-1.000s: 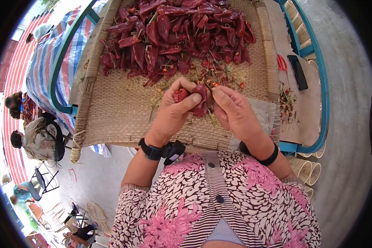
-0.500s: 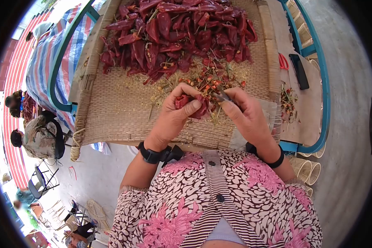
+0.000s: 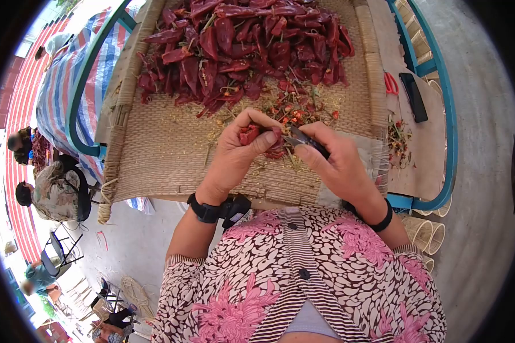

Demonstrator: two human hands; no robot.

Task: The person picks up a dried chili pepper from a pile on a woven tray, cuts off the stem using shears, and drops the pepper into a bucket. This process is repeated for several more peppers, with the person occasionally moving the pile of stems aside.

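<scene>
Your left hand (image 3: 234, 154) has a tight grip on a dry red pepper (image 3: 276, 144), held up over the woven mat (image 3: 160, 154). Your right hand (image 3: 337, 163) is closed on a small metal tool (image 3: 315, 142) with a dark handle. Its tip is right by the pepper; I can't tell if they touch. Your left thumb is very near the tip too. If the tool slips on the pepper's wrinkly skin, it could poke that thumb. If you squeeze too hard, the dry pepper could crack or tear. The big pile of red peppers (image 3: 223, 46) sits past your hands, with little scraps (image 3: 292, 111) between. If your hands bump those scraps, bits could scatter. The red scissors (image 3: 391, 84) and black phone (image 3: 413, 97) lie off to your right.
</scene>
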